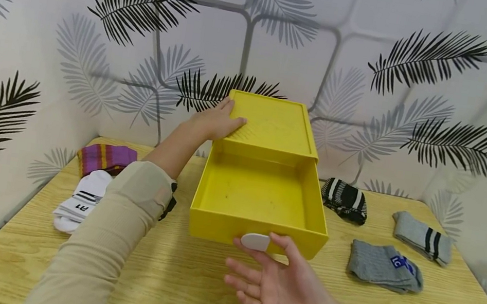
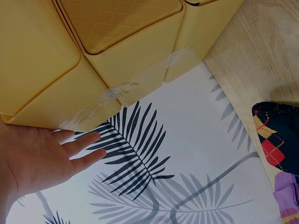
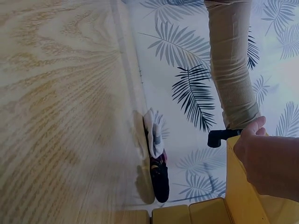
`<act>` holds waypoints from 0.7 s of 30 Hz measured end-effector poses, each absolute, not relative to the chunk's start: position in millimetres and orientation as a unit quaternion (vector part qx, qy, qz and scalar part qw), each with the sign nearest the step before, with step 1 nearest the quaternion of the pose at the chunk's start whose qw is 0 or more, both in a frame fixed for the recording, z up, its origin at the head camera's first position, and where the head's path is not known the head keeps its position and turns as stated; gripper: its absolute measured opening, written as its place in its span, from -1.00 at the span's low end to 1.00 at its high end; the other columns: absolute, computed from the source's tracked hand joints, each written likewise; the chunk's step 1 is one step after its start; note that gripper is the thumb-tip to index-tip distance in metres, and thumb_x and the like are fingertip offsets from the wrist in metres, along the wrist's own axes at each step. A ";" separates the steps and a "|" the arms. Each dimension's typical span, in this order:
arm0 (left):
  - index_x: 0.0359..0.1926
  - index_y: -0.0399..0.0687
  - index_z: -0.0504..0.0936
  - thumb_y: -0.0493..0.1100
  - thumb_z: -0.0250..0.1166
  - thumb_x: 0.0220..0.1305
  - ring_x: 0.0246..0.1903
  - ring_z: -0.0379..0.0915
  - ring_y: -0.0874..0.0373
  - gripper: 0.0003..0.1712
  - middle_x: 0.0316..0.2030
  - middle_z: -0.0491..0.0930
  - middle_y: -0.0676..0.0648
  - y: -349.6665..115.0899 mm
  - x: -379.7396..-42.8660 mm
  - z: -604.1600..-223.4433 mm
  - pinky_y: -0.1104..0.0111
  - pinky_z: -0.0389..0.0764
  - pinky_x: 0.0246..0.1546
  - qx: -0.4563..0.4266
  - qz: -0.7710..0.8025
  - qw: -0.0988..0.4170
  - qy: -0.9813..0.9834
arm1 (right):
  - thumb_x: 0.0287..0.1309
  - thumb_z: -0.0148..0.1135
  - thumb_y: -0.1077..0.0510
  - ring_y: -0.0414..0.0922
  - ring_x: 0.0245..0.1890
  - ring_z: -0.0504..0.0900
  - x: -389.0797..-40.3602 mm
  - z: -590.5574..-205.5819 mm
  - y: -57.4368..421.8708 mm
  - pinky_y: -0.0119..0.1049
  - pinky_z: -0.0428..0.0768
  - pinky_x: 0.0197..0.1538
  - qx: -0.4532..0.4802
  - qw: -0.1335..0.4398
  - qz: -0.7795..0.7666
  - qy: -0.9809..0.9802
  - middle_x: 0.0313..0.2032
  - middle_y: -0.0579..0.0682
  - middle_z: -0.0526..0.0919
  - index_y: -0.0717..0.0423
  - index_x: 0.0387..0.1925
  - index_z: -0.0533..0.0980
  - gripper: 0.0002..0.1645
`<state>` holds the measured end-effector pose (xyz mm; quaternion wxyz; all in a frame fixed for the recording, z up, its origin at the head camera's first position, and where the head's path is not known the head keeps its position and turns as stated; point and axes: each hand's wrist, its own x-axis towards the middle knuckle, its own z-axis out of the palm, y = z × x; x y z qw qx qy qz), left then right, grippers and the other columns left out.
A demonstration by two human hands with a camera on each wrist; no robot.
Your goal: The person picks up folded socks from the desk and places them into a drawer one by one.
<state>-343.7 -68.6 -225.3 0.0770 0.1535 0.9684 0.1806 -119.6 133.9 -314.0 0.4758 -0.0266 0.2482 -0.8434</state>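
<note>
A yellow drawer box (image 1: 271,122) stands on the table with its yellow drawer (image 1: 248,186) pulled out toward me; the drawer's inside is bare. My left hand (image 1: 217,121) lies on the left edge of the box's top, fingers stretched out; the left wrist view shows this hand (image 2: 35,158) beside the box's taped side. At the drawer front, my right hand (image 1: 285,290) pinches the white handle (image 1: 255,241) between thumb and index finger, its other fingers loosely extended. Part of the right hand (image 3: 275,163) shows in the right wrist view.
Left on the table lie a purple striped sock (image 1: 107,158), a white sock (image 1: 83,199) and a dark argyle sock (image 2: 276,135). On the right are a black-and-white sock (image 1: 345,201), a grey striped sock (image 1: 420,236) and a grey sock with blue lettering (image 1: 383,268). Leaf-patterned cloth (image 1: 292,70) hangs behind.
</note>
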 end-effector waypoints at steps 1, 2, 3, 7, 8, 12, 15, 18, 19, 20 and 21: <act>0.42 -0.07 -0.37 0.28 -0.34 0.38 0.36 -0.33 -0.03 -0.17 0.41 -0.45 -0.02 -68.6 -343.6 -225.3 -0.01 -0.17 0.26 0.153 0.181 0.077 0.968 | 0.29 -0.25 -0.27 -0.04 0.10 0.40 -119.1 -314.9 134.0 -0.28 0.26 0.19 -0.029 0.476 -0.843 0.248 0.04 0.05 0.47 -0.03 0.16 0.42 -0.37; 0.42 -0.07 -0.38 0.28 -0.34 0.38 0.36 -0.34 -0.03 -0.17 0.41 -0.45 -0.02 -68.5 -343.3 -225.3 -0.01 -0.17 0.26 0.153 0.182 0.078 0.968 | 0.29 -0.25 -0.27 -0.04 0.10 0.40 -118.6 -316.0 134.3 -0.28 0.26 0.19 -0.030 0.477 -0.843 0.248 0.04 0.04 0.48 -0.03 0.16 0.42 -0.38; 0.42 -0.07 -0.38 0.28 -0.34 0.38 0.36 -0.34 -0.03 -0.17 0.41 -0.45 -0.02 -68.4 -343.1 -225.4 0.00 -0.17 0.26 0.153 0.182 0.078 0.968 | 0.30 -0.27 -0.27 -0.05 0.09 0.40 -118.1 -317.2 134.5 -0.28 0.26 0.19 -0.034 0.477 -0.842 0.250 0.04 0.04 0.48 -0.03 0.16 0.42 -0.38; 0.42 -0.08 -0.37 0.27 -0.33 0.38 0.36 -0.34 -0.03 -0.17 0.41 -0.45 -0.03 -68.1 -343.1 -226.0 0.00 -0.16 0.26 0.153 0.180 0.075 0.969 | 0.32 -0.32 -0.26 -0.06 0.09 0.41 -116.1 -323.0 136.0 -0.29 0.25 0.19 -0.048 0.480 -0.838 0.256 0.04 0.03 0.48 -0.04 0.16 0.41 -0.37; 0.43 -0.07 -0.37 0.27 -0.33 0.38 0.36 -0.34 -0.03 -0.17 0.41 -0.45 -0.03 -68.2 -342.8 -226.2 -0.01 -0.16 0.26 0.152 0.181 0.074 0.969 | 0.32 -0.33 -0.25 -0.06 0.09 0.41 -115.9 -324.2 136.4 -0.29 0.24 0.20 -0.050 0.480 -0.837 0.257 0.04 0.02 0.47 -0.04 0.16 0.41 -0.37; 0.43 -0.07 -0.36 0.27 -0.33 0.38 0.36 -0.33 -0.04 -0.17 0.41 -0.44 -0.03 -68.3 -342.7 -226.9 -0.03 -0.16 0.25 0.149 0.179 0.069 0.970 | 0.33 -0.36 -0.25 -0.05 0.09 0.39 -116.8 -328.0 137.5 -0.28 0.25 0.20 -0.064 0.476 -0.837 0.263 0.06 0.03 0.45 -0.02 0.18 0.39 -0.36; 0.43 -0.06 -0.38 0.28 -0.34 0.37 0.36 -0.35 -0.04 -0.17 0.41 -0.46 -0.02 -67.9 -342.0 -227.1 -0.03 -0.19 0.26 0.149 0.182 0.074 0.969 | 0.34 -0.41 -0.23 -0.03 0.12 0.36 -118.7 -331.5 139.8 -0.26 0.23 0.20 -0.083 0.475 -0.835 0.264 0.10 0.06 0.41 0.02 0.21 0.34 -0.34; 0.42 -0.05 -0.39 0.29 -0.34 0.37 0.36 -0.37 -0.03 -0.17 0.40 -0.47 -0.01 -67.4 -340.4 -227.0 -0.02 -0.19 0.26 0.149 0.185 0.080 0.968 | 0.36 -0.44 -0.19 0.01 0.20 0.27 -121.4 -336.5 145.5 -0.21 0.16 0.25 -0.106 0.482 -0.829 0.263 0.19 0.10 0.33 0.09 0.29 0.24 -0.33; 0.42 -0.05 -0.39 0.29 -0.34 0.37 0.36 -0.38 -0.03 -0.17 0.40 -0.48 -0.01 -67.3 -339.6 -226.8 -0.01 -0.19 0.26 0.150 0.185 0.081 0.968 | 0.37 -0.45 -0.17 0.02 0.22 0.24 -122.7 -338.4 148.1 -0.19 0.14 0.26 -0.115 0.483 -0.825 0.269 0.21 0.11 0.30 0.11 0.31 0.19 -0.33; 0.42 -0.05 -0.39 0.29 -0.34 0.37 0.36 -0.38 -0.02 -0.17 0.40 -0.48 -0.01 -67.3 -339.0 -226.7 0.00 -0.19 0.26 0.150 0.185 0.081 0.968 | 0.38 -0.45 -0.13 0.04 0.24 0.22 -124.3 -340.8 151.4 -0.17 0.12 0.27 -0.122 0.484 -0.821 0.278 0.23 0.12 0.28 0.13 0.34 0.15 -0.34; 0.42 -0.06 -0.39 0.28 -0.34 0.37 0.36 -0.38 -0.02 -0.17 0.40 -0.47 -0.01 -67.3 -338.1 -226.7 0.00 -0.18 0.26 0.149 0.186 0.080 0.968 | 0.39 -0.44 -0.09 0.05 0.25 0.20 -126.0 -343.4 155.3 -0.16 0.10 0.27 -0.127 0.484 -0.815 0.291 0.24 0.13 0.26 0.15 0.35 0.12 -0.36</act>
